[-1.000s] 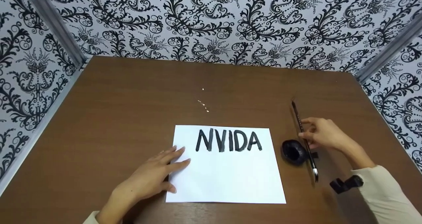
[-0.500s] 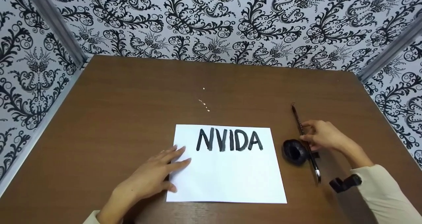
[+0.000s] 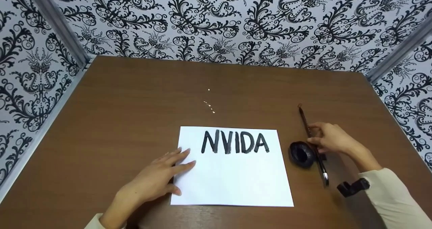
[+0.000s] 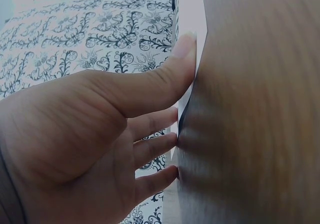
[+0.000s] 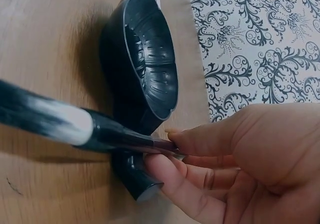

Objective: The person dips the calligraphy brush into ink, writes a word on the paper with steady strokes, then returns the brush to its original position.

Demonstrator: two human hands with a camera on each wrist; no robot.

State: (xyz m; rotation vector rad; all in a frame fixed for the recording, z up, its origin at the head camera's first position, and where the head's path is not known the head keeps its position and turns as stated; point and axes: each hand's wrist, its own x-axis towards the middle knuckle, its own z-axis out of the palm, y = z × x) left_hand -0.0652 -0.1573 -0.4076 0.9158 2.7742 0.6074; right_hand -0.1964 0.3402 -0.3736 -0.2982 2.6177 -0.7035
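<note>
My left hand (image 3: 158,175) lies with spread, straight fingers on the left edge of a white sheet of paper (image 3: 233,181). Bold black letters (image 3: 235,142) reading NVIDA run across the paper's upper part. In the left wrist view the thumb (image 4: 165,81) presses on the paper's edge. To the right of the sheet, my right hand (image 3: 332,138) pinches a dark paintbrush (image 3: 305,121) between thumb and fingers. Its hanging loop points away from me and its pale metal collar towards me. A black ink dish (image 5: 147,53) with a short stub handle (image 5: 135,176) stands beside the brush, which crosses over the stub.
The brown wooden table (image 3: 135,97) carries a few small pale specks (image 3: 209,107) beyond the paper. Patterned black-and-white walls (image 3: 209,26) enclose its back and sides. A black device (image 3: 352,187) sits at the right sleeve.
The brush has shifted slightly towards me with the right hand between the first frame and the middle one. Since then both hands have stayed nearly still.
</note>
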